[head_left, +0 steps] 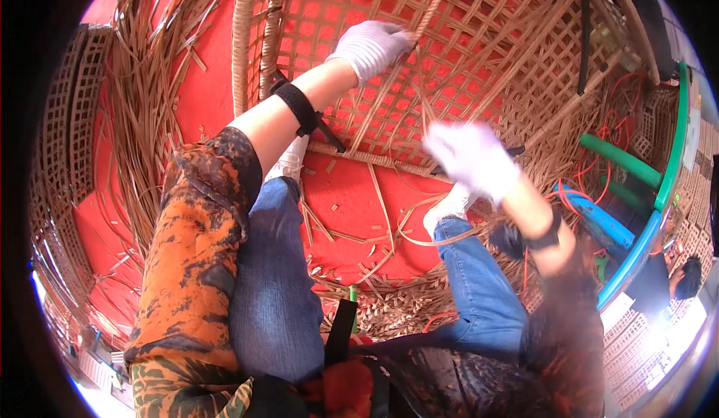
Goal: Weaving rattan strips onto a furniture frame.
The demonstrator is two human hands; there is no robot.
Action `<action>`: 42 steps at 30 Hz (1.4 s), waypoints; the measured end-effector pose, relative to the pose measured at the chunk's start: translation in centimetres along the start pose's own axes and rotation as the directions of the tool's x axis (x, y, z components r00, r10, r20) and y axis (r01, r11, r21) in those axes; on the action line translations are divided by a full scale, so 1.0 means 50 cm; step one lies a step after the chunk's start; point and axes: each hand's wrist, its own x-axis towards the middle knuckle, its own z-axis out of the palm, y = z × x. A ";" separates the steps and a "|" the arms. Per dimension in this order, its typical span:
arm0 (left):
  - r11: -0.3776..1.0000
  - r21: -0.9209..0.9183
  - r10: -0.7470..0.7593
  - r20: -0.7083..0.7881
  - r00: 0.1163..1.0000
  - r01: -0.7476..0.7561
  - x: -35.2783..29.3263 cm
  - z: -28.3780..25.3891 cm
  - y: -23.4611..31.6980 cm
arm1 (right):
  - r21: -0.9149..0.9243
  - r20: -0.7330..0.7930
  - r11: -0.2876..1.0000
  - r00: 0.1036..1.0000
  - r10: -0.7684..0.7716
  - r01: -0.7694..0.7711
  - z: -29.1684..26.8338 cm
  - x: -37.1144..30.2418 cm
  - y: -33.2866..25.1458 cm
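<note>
A woven rattan frame with an open lattice leans in front of me, its edges bound with wrapped strips. A wrapped rod runs slantwise across the lattice. My left hand, in a pale striped work glove, is closed on this rod at its middle. Below and to the right, my right hand, also gloved and smeared by motion, has its fingers together on a thin rattan strip. The strip stretches up from the right hand towards the rod beneath the left hand. The left fingertips are partly hidden.
Long loose rattan strips hang or lie at the left on red floor covering. Offcuts are heaped between my legs. Green tubing, a blue tube and red cords are at the right. Another person is at far right.
</note>
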 end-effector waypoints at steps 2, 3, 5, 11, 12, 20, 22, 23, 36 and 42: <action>0.994 0.058 0.094 0.030 0.995 -0.095 -0.028 -0.023 0.021 | 0.130 0.127 0.991 0.992 0.003 -0.019 -0.024 -0.080 -0.070; 0.994 0.056 0.093 0.027 0.995 -0.095 -0.028 -0.013 0.018 | 0.174 0.149 0.984 0.989 0.003 -0.029 -0.044 -0.116 -0.093; 0.972 0.232 0.039 -0.010 0.999 -0.036 -0.025 0.013 0.005 | 0.221 0.278 0.970 0.960 0.037 -0.101 -0.055 -0.196 -0.101; 0.965 0.257 0.073 -0.082 0.994 -0.049 -0.005 0.034 0.007 | -0.247 0.801 0.888 0.435 0.412 -0.387 0.106 -0.559 0.048; 0.951 0.298 0.118 -0.116 0.986 -0.079 0.004 0.043 0.003 | -0.367 0.882 0.889 0.200 0.426 -0.275 0.131 -0.612 0.076; 0.990 0.002 0.138 -0.107 0.985 -0.139 -0.017 -0.004 -0.084 | -0.037 0.008 0.971 0.972 0.236 -0.235 0.115 -0.254 0.168; 0.890 -0.455 -0.025 -0.079 0.997 -0.014 -0.004 0.027 -0.034 | -0.009 -0.066 0.966 0.964 0.258 -0.259 0.003 -0.122 0.167; 0.891 -0.455 -0.020 -0.074 0.997 -0.016 0.007 0.036 -0.034 | 0.008 -0.193 0.978 0.960 0.205 -0.207 0.002 -0.060 0.181; 0.685 -0.679 -0.191 0.181 0.965 0.263 0.020 0.009 -0.095 | 0.866 -0.017 0.478 0.948 0.317 -0.144 0.011 0.256 0.114; 0.740 -0.629 -0.187 0.149 0.971 0.239 0.011 0.004 -0.088 | 0.955 -0.153 0.294 0.781 0.606 -0.041 0.056 0.248 0.075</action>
